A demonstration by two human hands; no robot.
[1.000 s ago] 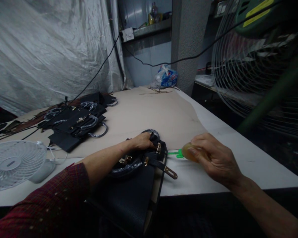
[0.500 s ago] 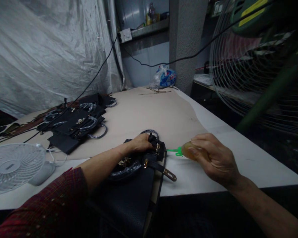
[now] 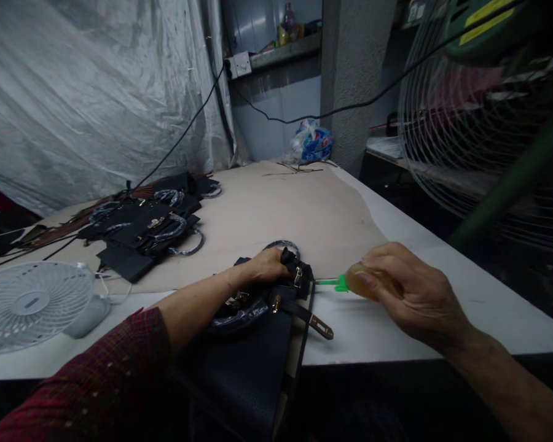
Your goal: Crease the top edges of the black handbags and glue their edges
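A black handbag (image 3: 244, 368) lies at the table's front edge, its lower part jutting out over the edge. Its handles are wrapped in clear plastic, and a strap with a metal end (image 3: 321, 326) sticks out to the right. My left hand (image 3: 270, 265) is closed on the upper part of the handbag; its fingertips are partly hidden. My right hand (image 3: 405, 291) is wrapped round an amber squeeze bottle (image 3: 366, 281). The bottle's thin green nozzle (image 3: 327, 282) points left, with its tip at the bag's right edge.
Several black handbags (image 3: 142, 230) are heaped at the back left. A small white fan (image 3: 34, 307) stands at the front left, a large wire-guarded fan (image 3: 479, 141) at the right. A blue plastic bag (image 3: 313, 142) sits at the table's far end. A black cable (image 3: 359, 104) hangs across the view.
The whole scene has shifted slightly to the right in view. My left hand stays on the handbag, and the nozzle tip remains by the bag's right edge.
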